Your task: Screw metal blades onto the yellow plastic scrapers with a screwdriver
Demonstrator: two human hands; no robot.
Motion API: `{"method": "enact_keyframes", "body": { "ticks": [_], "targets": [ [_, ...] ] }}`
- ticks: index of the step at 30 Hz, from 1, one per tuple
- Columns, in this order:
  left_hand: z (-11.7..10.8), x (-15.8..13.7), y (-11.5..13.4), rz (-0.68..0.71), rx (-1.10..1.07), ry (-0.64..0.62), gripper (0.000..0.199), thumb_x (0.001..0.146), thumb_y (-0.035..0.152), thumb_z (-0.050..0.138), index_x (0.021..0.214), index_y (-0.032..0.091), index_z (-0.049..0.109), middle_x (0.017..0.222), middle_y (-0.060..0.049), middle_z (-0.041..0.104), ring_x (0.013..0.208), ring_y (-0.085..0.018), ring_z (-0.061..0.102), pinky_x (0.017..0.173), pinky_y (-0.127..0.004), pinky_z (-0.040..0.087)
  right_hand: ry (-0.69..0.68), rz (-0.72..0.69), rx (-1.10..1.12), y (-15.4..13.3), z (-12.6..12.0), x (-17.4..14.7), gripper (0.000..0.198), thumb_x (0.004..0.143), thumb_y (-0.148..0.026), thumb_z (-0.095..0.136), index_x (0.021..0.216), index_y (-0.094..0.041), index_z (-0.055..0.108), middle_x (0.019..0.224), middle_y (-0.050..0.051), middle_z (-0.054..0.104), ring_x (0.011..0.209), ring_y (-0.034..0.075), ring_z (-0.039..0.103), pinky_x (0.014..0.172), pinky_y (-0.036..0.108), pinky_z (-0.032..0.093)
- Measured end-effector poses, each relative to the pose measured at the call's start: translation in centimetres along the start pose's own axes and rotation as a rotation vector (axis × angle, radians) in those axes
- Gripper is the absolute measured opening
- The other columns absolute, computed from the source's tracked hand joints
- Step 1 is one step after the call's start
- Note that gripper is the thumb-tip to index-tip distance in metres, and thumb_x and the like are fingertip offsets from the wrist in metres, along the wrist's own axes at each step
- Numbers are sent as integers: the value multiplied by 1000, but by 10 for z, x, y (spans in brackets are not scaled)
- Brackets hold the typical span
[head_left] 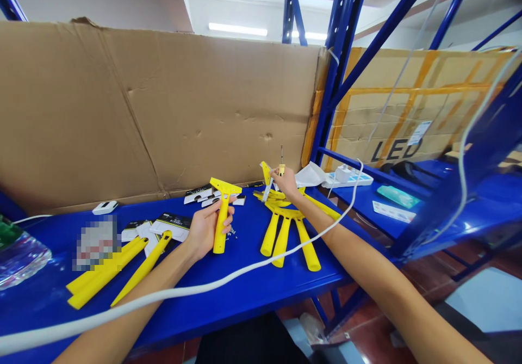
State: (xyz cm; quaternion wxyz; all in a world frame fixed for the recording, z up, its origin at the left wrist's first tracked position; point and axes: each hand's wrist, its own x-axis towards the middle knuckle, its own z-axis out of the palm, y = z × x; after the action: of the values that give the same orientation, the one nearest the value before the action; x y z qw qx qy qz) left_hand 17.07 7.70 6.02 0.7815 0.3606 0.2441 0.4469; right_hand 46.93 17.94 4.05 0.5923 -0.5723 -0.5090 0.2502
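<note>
My left hand [207, 229] is closed around the handle of a yellow scraper [221, 225], held upright with its wide head on top. My right hand [289, 184] is closed on a small screwdriver [281, 170] whose thin shaft points up. Just left of those fingers is another yellow scraper head [266, 172] with a greyish strip by it; whether the hand grips it too I cannot tell. Below the right hand several yellow scrapers [281, 239] lie fanned out, handles toward me. Left of my left forearm rest long yellow handles [141, 269].
Black-and-white cards [171, 225] lie on the blue table [228, 288]. A white cable [212, 286] crosses in front of me. Cardboard [204, 113] stands behind. At right are a power strip [356, 176] and a blue rack post [332, 81]; a plastic-wrapped pack [20, 255] sits far left.
</note>
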Motion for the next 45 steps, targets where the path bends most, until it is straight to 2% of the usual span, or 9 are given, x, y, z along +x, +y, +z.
{"method": "enact_keyframes", "body": {
  "ticks": [10, 13, 15, 20, 24, 28, 34, 41, 45],
  "targets": [
    [-9, 7, -13, 97, 205, 19, 43, 81, 27, 91, 118, 15, 72, 78, 2, 60, 51, -5, 41, 43, -17, 36, 128, -114, 154, -6, 14, -1, 40, 104, -39, 70, 137, -17, 66, 136, 11, 68, 115, 26, 71, 96, 48, 62],
    [-10, 8, -16, 110, 224, 31, 43, 78, 32, 95, 110, 16, 72, 74, 3, 59, 49, -5, 41, 43, -17, 36, 151, -151, 271, -13, 17, -5, 31, 100, -46, 74, 106, -16, 69, 114, 7, 74, 102, 22, 71, 92, 41, 62],
    [-10, 8, -16, 124, 237, 41, 43, 76, 37, 97, 102, 16, 71, 74, 3, 59, 49, -4, 41, 42, -17, 37, 133, -166, 355, -19, 20, -11, 40, 90, -53, 80, 86, -20, 59, 100, 3, 73, 93, 19, 68, 88, 36, 62],
    [-7, 8, -16, 167, 270, 81, 48, 74, 45, 98, 98, 15, 69, 73, 4, 58, 45, -2, 36, 39, -16, 33, -129, -101, 499, -38, 33, -39, 53, 68, -55, 93, 96, -23, 61, 97, 0, 71, 81, 17, 68, 74, 34, 64],
    [-5, 9, -16, 209, 300, 108, 52, 75, 49, 97, 104, 14, 70, 78, 3, 62, 44, -1, 35, 39, -16, 32, -429, 1, 516, -53, 47, -67, 52, 63, -49, 98, 97, -21, 71, 92, 4, 74, 81, 20, 71, 68, 34, 65],
    [-2, 8, -16, 258, 343, 142, 52, 75, 52, 96, 101, 16, 67, 83, 1, 66, 45, -1, 38, 39, -16, 32, -601, 48, 499, -62, 54, -86, 49, 62, -46, 100, 95, -19, 76, 92, 5, 76, 77, 19, 70, 65, 31, 64],
    [-1, 6, -18, 241, 427, 168, 49, 73, 49, 98, 90, 17, 66, 49, 11, 44, 38, -5, 34, 39, -18, 30, -619, 59, 478, -66, 51, -91, 47, 60, -41, 102, 92, -18, 76, 81, 0, 73, 72, 14, 66, 66, 27, 60],
    [-3, 7, -16, 225, 426, 202, 50, 72, 48, 98, 95, 17, 66, 48, 12, 43, 37, -5, 34, 39, -18, 30, -609, 124, 475, -64, 49, -88, 49, 56, -41, 105, 85, -19, 72, 79, -1, 74, 72, 14, 70, 74, 29, 64],
    [-5, 8, -12, 235, 403, 212, 52, 69, 46, 100, 92, 18, 63, 49, 13, 43, 37, -4, 32, 39, -17, 30, -630, 152, 450, -65, 47, -86, 46, 63, -46, 101, 84, -18, 72, 83, 2, 75, 76, 15, 71, 71, 27, 64]
  ]
}}
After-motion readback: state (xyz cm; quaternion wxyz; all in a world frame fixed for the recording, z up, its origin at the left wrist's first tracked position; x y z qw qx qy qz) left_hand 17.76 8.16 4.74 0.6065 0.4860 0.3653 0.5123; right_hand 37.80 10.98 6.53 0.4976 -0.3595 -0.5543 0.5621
